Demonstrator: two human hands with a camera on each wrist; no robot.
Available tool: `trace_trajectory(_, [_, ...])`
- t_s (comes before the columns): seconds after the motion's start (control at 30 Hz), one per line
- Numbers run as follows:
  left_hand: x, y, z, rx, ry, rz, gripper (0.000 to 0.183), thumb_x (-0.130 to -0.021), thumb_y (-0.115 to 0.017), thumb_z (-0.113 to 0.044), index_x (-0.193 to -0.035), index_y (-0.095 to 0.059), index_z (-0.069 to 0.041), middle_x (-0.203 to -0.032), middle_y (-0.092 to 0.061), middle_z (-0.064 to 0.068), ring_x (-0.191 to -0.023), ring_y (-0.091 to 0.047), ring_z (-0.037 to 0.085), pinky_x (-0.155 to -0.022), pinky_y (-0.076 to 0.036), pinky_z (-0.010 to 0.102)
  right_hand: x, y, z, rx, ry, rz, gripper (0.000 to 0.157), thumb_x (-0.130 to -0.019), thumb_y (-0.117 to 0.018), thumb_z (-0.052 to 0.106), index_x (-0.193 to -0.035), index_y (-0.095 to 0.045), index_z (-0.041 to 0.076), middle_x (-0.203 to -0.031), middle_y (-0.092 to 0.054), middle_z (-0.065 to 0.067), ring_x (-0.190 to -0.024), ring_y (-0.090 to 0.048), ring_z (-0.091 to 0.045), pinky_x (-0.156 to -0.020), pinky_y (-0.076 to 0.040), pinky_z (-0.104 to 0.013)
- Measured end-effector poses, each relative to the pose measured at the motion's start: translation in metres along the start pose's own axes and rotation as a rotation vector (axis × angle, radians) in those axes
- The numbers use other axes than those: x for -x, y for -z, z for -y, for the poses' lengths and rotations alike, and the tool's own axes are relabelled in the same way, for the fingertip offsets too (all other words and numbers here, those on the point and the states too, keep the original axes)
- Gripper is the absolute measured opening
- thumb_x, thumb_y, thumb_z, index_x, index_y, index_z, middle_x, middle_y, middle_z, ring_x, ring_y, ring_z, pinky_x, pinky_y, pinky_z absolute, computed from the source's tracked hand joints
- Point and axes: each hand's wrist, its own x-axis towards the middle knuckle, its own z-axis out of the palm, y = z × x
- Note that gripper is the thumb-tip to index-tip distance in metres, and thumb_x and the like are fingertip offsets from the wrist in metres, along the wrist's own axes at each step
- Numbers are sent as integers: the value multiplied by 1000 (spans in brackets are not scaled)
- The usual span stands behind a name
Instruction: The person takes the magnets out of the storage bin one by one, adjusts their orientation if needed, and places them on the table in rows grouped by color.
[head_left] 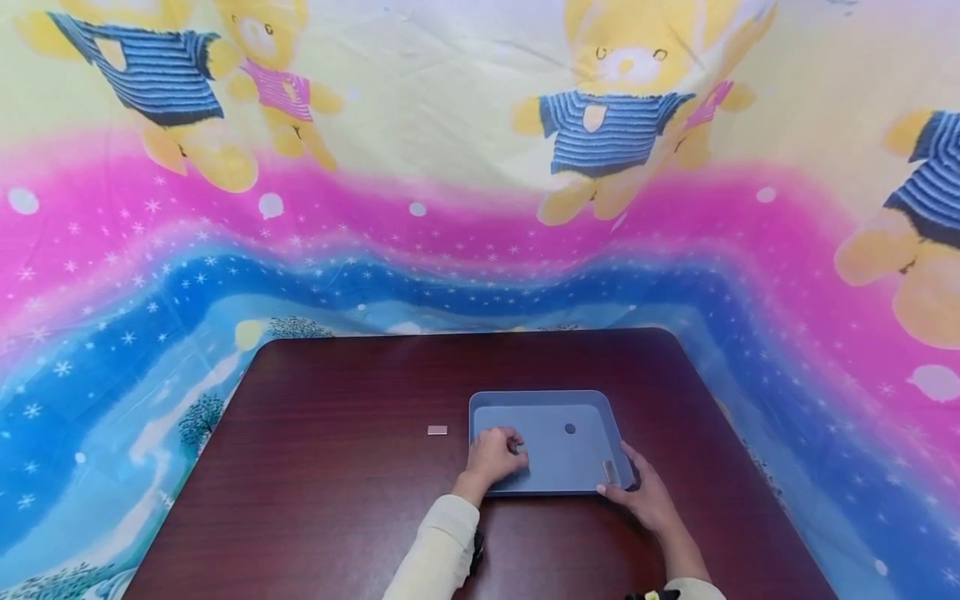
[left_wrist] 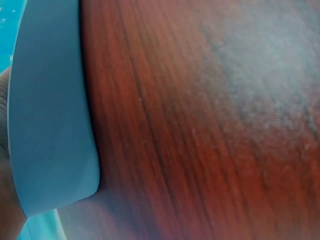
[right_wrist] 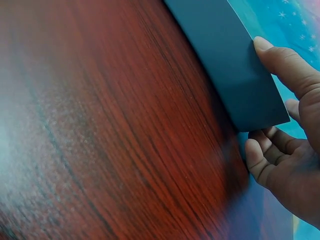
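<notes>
A shallow blue-grey tray (head_left: 555,398) lies on the table. My left hand (head_left: 492,457) is over its left side, fingers curled in and pinching a small dark object (head_left: 514,447) mostly hidden by the fingers. At the near right corner of the tray, my right hand (head_left: 651,498) grips the wall, thumb on the rim and the other fingers around the outside. Inside the tray are a small dark round disc (head_left: 570,429) and, by the right wall, a small brownish rectangular piece (head_left: 608,472). In the left wrist view, the tray wall (left_wrist: 52,110) hides most of the left hand.
Left of the tray, a small flat silvery rectangle (head_left: 437,430) lies on the dark red wooden table (head_left: 337,483). A printed cloth (head_left: 450,167) with teddy bears hangs behind the table and along its sides.
</notes>
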Motion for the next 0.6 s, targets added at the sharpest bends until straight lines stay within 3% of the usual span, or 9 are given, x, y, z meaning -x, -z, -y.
trace_trajectory(0.13, [0,4,-1,171,32,1,18,-64,-73,-18,-81,-71,-15,-64,-59,-12,-56,-50,-2,-53,-42,17,0,0,0,6,0,-4,98,-72,-80,33,-147,-21,7,-141,-26,-29,-125,-32,-44,-95,-32,-57])
trace_trajectory(0.23, [0,9,-2,229,44,5,17,-64,-73,-17,-81,-71,-15,-64,-59,-11,-56,-50,-2,-53,-42,18,0,-1,-1,4,10,-5,98,-73,-79,32,-147,-21,6,-141,-27,-29,-124,-33,-45,-94,-33,-57])
trace_trajectory(0.6, [4,21,-6,124,-1,-17,17,-64,-75,-26,-79,-69,-21,-74,-60,-13,-69,-54,4,-59,-43,19,0,0,-1,-2,28,-10,97,-73,-79,31,-147,-21,5,-140,-29,-30,-123,-35,-44,-94,-34,-56])
